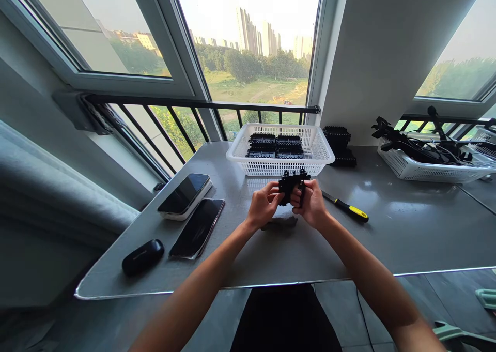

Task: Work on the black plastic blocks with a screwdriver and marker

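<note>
Between my two hands, above the grey table and in front of a white basket, is a black plastic part (287,184) with small knobs along its top edge. My left hand (265,203) is closed on its left side. The fingers of my right hand (311,203) are curled round its right end, where a narrow black piece shows. Below the hands lies a dark, flat scrap (279,223); I cannot tell what it is. Just right of my right hand, a screwdriver (352,210) with a black and yellow handle rests on the table.
The white basket (242,155) holds several black ribbed parts (276,146). More black parts (338,145) are stacked beside it. Another basket (420,172) at right carries black pieces and cables. Two phones (197,228), a white box and a black case (143,257) lie left on the table (406,228).
</note>
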The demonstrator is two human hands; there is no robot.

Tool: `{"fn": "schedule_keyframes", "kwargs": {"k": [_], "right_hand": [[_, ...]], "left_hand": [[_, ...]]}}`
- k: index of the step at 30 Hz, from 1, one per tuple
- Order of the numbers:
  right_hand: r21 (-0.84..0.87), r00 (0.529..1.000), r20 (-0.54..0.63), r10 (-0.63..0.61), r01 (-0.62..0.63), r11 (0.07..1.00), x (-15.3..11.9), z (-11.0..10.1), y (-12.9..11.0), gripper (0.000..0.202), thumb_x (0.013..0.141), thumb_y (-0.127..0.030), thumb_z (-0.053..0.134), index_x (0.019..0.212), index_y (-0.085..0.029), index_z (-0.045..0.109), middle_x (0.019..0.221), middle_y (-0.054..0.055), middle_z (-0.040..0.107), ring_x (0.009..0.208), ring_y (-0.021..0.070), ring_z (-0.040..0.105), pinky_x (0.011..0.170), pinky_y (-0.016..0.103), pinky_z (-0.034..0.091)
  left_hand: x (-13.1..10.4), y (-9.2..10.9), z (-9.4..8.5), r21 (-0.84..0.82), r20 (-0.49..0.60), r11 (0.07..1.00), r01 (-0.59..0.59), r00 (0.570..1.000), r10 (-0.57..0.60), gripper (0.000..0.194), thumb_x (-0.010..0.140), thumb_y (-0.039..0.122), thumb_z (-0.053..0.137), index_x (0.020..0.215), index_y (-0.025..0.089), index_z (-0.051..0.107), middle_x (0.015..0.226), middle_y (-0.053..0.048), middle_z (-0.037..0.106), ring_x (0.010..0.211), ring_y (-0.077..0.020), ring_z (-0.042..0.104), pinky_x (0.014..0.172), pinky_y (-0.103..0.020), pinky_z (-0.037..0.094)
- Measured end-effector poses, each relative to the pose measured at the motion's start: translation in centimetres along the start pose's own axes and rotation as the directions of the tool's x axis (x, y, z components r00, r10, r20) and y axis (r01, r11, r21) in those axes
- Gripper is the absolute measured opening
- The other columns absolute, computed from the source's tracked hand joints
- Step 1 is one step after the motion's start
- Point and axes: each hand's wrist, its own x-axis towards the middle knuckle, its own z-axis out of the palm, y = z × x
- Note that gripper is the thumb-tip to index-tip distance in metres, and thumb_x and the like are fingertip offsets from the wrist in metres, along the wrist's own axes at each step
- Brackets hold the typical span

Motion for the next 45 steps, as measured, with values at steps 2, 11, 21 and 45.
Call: {"fn": "schedule_keyframes", "kwargs": {"k": [2,11,21,45], "right_hand": [[-0.038,1.000,0.020,0.011,-0.011,0.999,-0.03,0.10,0.10,0.029,0.073,-0.047,0.041,0.060,-0.021,0.037,0.056,-0.005,0.029,0.048,0.0090,0.023,0.040,0.019,0.014],[-0.079,0.995,-0.019,0.094,-0.095,0.992,0.19,0.23,0.38,0.022,0.070,-0.039,0.039,0.057,-0.022,0.034,0.052,-0.004,0.028,0.046,0.0097,0.021,0.039,0.020,0.014],[-0.035,0.999,-0.030,0.032,-0.033,0.999,0.08,-0.03,0.09,0.025,0.069,-0.043,0.040,0.057,-0.021,0.036,0.054,-0.005,0.029,0.048,0.0096,0.022,0.041,0.020,0.015],[0.047,0.999,-0.031,0.038,-0.037,0.998,0.05,-0.16,-0.19,0.021,0.069,-0.039,0.039,0.059,-0.021,0.035,0.053,-0.004,0.030,0.046,0.0097,0.024,0.039,0.020,0.016]], "left_hand": [[-0.01,0.01,0.02,0.009,0.008,1.000,-0.013,1.000,0.013,0.024,0.080,0.032,0.062,0.098,0.017,0.058,0.091,-0.006,0.074,0.081,-0.0236,0.073,0.075,-0.035,0.060],[-0.26,-0.03,0.44,0.012,0.057,0.998,-0.058,0.997,0.057,0.018,0.081,0.027,0.059,0.097,0.018,0.058,0.092,-0.005,0.074,0.083,-0.0231,0.073,0.078,-0.037,0.060],[-0.08,-0.18,0.13,-0.002,0.017,1.000,-0.030,0.999,0.030,0.022,0.080,0.029,0.062,0.099,0.017,0.059,0.091,-0.006,0.074,0.081,-0.0238,0.073,0.076,-0.036,0.060],[0.04,-0.37,0.01,0.031,0.019,0.997,-0.066,0.998,0.065,0.023,0.080,0.030,0.060,0.099,0.017,0.058,0.091,-0.006,0.073,0.080,-0.0224,0.073,0.075,-0.035,0.061]]}}
